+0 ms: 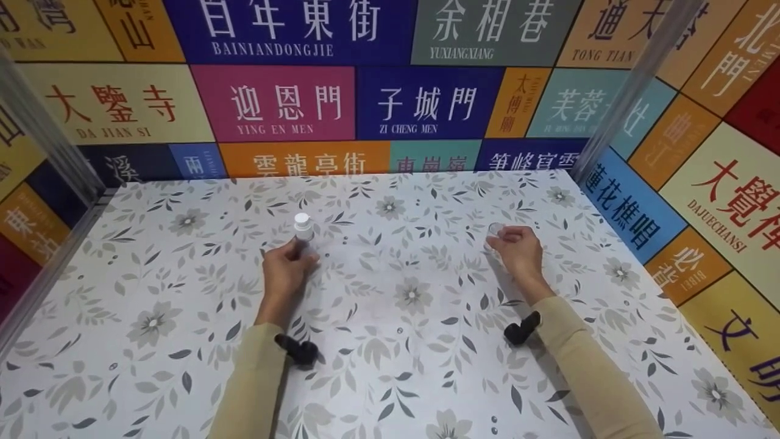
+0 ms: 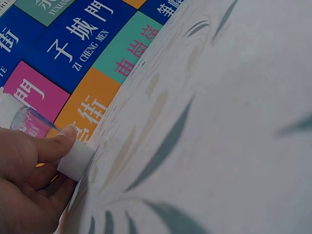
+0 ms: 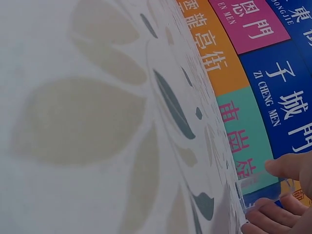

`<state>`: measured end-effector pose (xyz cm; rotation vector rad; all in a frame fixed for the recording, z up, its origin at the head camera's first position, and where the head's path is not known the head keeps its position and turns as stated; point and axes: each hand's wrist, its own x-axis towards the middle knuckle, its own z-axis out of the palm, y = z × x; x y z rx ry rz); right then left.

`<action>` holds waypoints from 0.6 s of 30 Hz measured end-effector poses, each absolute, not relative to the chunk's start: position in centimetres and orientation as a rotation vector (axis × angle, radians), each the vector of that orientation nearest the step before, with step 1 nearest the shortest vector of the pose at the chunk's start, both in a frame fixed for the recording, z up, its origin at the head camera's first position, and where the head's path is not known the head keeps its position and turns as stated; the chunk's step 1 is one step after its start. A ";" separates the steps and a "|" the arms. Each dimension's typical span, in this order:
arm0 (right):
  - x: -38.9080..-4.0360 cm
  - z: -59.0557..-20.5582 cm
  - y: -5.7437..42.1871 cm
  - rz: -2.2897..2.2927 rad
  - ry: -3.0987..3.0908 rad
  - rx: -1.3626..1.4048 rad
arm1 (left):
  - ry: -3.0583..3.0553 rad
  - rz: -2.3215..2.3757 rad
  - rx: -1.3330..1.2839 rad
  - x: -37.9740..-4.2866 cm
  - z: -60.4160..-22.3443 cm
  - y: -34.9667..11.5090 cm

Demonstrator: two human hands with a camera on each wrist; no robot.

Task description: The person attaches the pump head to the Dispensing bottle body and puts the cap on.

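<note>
Toward the left of the table, my left hand [image 1: 285,268] grips a small bottle [image 1: 303,229] that stands about upright, its round white top uppermost. In the left wrist view the bottle has a clear middle section and a white lower part [image 2: 77,161], where the thumb presses; the other fingers partly hide it. On the right, my right hand [image 1: 519,249] pinches a small clear cup-shaped piece [image 1: 495,229] between thumb and fingers. The right wrist view shows this see-through piece [image 3: 265,191] close over the table surface, with the fingers beneath and beside it.
A floral-patterned cloth covers the table [image 1: 372,341]. Behind it and at both sides rise panels with coloured blocks of lettering [image 1: 274,102]. Clear upright strips [image 1: 627,91] run along the panel corners. A black wrist camera [image 1: 297,350] sits on each sleeve.
</note>
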<state>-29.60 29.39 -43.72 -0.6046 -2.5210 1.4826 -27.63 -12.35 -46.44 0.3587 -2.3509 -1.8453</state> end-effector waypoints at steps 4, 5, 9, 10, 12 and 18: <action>-29.5 -43.7 29.3 1.505 -2.490 -0.584 | -2.315 -1.893 0.368 -27.6 -46.4 -12.3; -29.5 -43.7 29.2 1.512 -2.480 -0.575 | -2.316 -1.896 0.367 -27.6 -46.4 -12.3; -29.5 -43.8 29.1 1.529 -2.440 -0.538 | -2.294 -1.939 0.383 -27.6 -46.3 -12.2; -29.6 -43.8 29.1 1.522 -2.437 -0.529 | -2.265 -1.975 0.381 -27.7 -46.3 -12.2; -29.5 -43.8 29.1 1.502 -2.438 -0.513 | -2.259 -1.963 0.367 -27.7 -46.3 -12.2; -29.5 -43.6 28.8 1.474 -2.446 -0.492 | -2.338 -1.835 0.326 -27.7 -46.4 -12.3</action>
